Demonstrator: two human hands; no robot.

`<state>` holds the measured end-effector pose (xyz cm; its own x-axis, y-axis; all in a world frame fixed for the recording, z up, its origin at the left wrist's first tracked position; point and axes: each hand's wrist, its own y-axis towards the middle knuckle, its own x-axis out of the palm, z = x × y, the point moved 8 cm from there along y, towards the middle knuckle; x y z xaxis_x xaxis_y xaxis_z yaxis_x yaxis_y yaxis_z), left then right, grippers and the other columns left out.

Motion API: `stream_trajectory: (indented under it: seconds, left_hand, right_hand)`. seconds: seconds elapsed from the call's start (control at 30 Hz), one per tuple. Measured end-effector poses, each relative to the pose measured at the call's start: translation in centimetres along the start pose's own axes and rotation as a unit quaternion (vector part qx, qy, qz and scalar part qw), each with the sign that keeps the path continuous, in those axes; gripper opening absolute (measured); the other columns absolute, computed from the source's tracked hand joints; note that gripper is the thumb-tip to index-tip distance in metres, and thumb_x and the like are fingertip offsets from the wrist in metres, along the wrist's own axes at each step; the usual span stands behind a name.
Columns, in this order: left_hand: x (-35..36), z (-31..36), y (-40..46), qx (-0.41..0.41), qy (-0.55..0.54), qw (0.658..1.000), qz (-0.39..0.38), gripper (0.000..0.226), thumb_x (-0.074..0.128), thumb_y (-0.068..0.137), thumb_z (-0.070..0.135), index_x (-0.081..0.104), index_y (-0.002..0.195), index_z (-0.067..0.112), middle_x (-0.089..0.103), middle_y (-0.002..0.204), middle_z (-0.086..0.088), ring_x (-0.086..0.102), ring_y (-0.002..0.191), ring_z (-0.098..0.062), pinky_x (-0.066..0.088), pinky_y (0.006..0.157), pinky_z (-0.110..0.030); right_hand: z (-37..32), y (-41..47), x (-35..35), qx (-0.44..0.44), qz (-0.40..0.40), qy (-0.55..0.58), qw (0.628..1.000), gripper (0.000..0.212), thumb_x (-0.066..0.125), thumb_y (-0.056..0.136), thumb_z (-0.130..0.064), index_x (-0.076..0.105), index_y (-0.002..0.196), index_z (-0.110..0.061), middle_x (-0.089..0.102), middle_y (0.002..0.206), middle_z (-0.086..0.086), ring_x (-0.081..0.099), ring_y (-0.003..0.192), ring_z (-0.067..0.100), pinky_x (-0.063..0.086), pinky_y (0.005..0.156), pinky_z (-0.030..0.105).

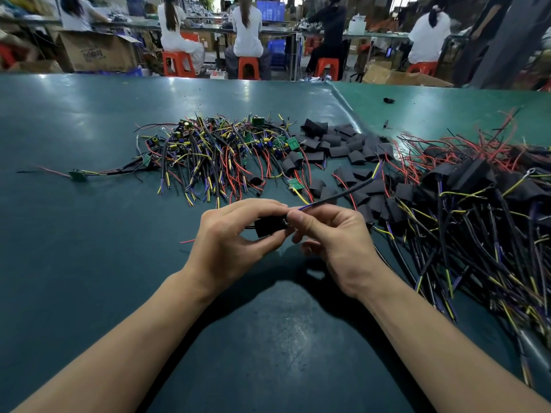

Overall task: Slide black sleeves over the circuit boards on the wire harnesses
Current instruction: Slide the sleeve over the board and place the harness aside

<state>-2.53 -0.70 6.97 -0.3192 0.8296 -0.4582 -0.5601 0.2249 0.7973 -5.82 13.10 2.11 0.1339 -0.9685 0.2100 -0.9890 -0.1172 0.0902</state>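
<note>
My left hand pinches a black sleeve between thumb and fingers, just above the green table. My right hand pinches the wires of one harness right at the sleeve's right end; its black cable runs up and to the right. The board of this harness is hidden inside the sleeve or behind my fingers. A pile of bare harnesses with green circuit boards lies beyond my hands. Loose black sleeves are scattered to the right of that pile.
A heap of sleeved harnesses fills the right side of the table. One single harness with a green board lies apart at the left. Several people sit on orange stools at benches in the background.
</note>
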Motion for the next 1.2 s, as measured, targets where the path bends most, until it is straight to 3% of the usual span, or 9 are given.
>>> stream_trajectory:
  seconds: [0.17, 0.5, 0.6, 0.73, 0.8, 1.0, 1.1, 1.2]
  left_hand:
    - [-0.6, -1.6, 0.1, -0.061, 0.031, 0.998, 0.004, 0.038, 0.087, 0.071, 0.018, 0.073, 0.104, 0.005, 0.074, 0.101, -0.002, 0.07, 0.092, -0.015, 0.056, 0.085, -0.036]
    - [-0.7, -0.8, 0.1, -0.014, 0.037, 0.999, 0.02, 0.037, 0.086, 0.069, 0.025, 0.075, 0.097, 0.002, 0.074, 0.092, -0.008, 0.07, 0.08, -0.022, 0.058, 0.073, -0.041]
    - [-0.6, -0.5, 0.2, -0.011, 0.034, 0.999, 0.028, 0.038, 0.086, 0.068, 0.026, 0.075, 0.096, 0.002, 0.074, 0.091, -0.008, 0.07, 0.079, -0.022, 0.057, 0.073, -0.039]
    - [-0.5, -0.1, 0.0, 0.013, 0.032, 0.999, 0.028, 0.033, 0.087, 0.07, 0.017, 0.075, 0.097, 0.003, 0.073, 0.092, -0.006, 0.069, 0.08, -0.021, 0.056, 0.074, -0.035]
    - [-0.3, 0.0, 0.0, 0.023, 0.031, 0.999, 0.018, 0.031, 0.088, 0.07, 0.014, 0.076, 0.097, 0.004, 0.071, 0.091, -0.002, 0.067, 0.08, -0.018, 0.055, 0.074, -0.031]
    - [1.2, -0.9, 0.1, -0.016, 0.064, 0.996, -0.053, 0.022, 0.077, 0.076, 0.023, 0.067, 0.083, 0.004, 0.063, 0.077, -0.004, 0.054, 0.07, -0.016, 0.044, 0.063, -0.027]
    - [1.2, -1.5, 0.0, -0.056, 0.068, 0.994, -0.059, 0.026, 0.072, 0.077, 0.029, 0.06, 0.087, 0.008, 0.061, 0.072, 0.001, 0.046, 0.061, -0.011, 0.044, 0.058, -0.031]
    - [1.5, -1.5, 0.0, -0.074, 0.022, 0.995, -0.066, 0.03, 0.069, 0.078, 0.026, 0.049, 0.099, 0.016, 0.056, 0.071, 0.01, 0.04, 0.06, -0.006, 0.037, 0.054, -0.019]
  right_hand:
    - [-0.4, 0.2, -0.3, -0.025, 0.001, 0.016, 1.0, 0.015, 0.075, 0.069, -0.026, 0.08, 0.08, -0.017, 0.07, 0.073, 0.001, 0.06, 0.059, 0.009, 0.044, 0.05, 0.019]
    - [-0.4, 0.3, -0.4, -0.039, -0.013, 0.026, 0.999, 0.015, 0.076, 0.069, -0.023, 0.081, 0.082, -0.022, 0.074, 0.079, -0.003, 0.061, 0.063, 0.006, 0.045, 0.052, 0.019]
    - [-0.2, 0.3, -0.2, -0.037, -0.021, 0.063, 0.997, 0.015, 0.074, 0.068, -0.019, 0.079, 0.082, -0.019, 0.073, 0.08, -0.002, 0.063, 0.064, 0.008, 0.048, 0.05, 0.02]
    - [0.8, 0.0, 1.3, 0.035, -0.103, 0.105, 0.989, 0.034, 0.068, 0.074, -0.02, 0.068, 0.108, -0.017, 0.071, 0.095, 0.004, 0.065, 0.074, 0.015, 0.049, 0.053, 0.023]
    - [0.9, -0.2, 1.7, 0.043, -0.126, 0.091, 0.987, 0.033, 0.068, 0.075, -0.02, 0.069, 0.108, -0.017, 0.07, 0.098, 0.007, 0.064, 0.078, 0.017, 0.049, 0.055, 0.023]
    - [0.7, -0.2, 1.8, -0.007, -0.11, 0.03, 0.993, 0.038, 0.076, 0.069, -0.012, 0.075, 0.106, -0.023, 0.07, 0.087, 0.003, 0.064, 0.074, 0.009, 0.048, 0.055, 0.018]
    - [0.8, -0.2, 1.9, -0.016, -0.109, 0.007, 0.994, 0.036, 0.076, 0.076, -0.009, 0.074, 0.107, -0.026, 0.07, 0.082, -0.003, 0.063, 0.073, 0.01, 0.046, 0.054, 0.021]
    - [0.6, -0.1, 1.8, -0.027, -0.105, -0.006, 0.994, 0.036, 0.075, 0.079, -0.004, 0.069, 0.107, -0.027, 0.069, 0.09, -0.001, 0.063, 0.072, 0.013, 0.046, 0.051, 0.022]
